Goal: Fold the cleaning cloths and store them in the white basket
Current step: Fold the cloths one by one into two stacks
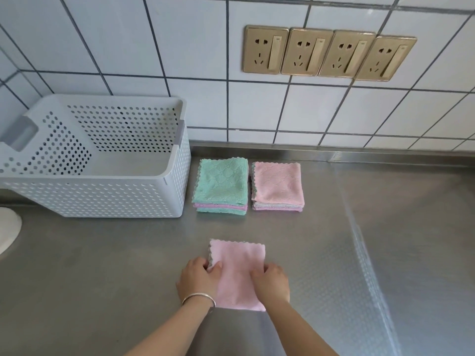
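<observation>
A pink cleaning cloth (237, 273) lies folded into a long strip on the steel counter in front of me. My left hand (199, 277) pinches its left edge and my right hand (271, 281) pinches its right edge. Behind it sit two piles of folded cloths: one with a green cloth on top (221, 186), one with a pink cloth on top (277, 185). The white perforated basket (102, 196) stands to the left of the piles, with nothing visible inside it.
The steel counter (359, 240) meets a tiled wall at the back with a row of gold power sockets (326, 53). A white round object (7, 227) shows at the left edge.
</observation>
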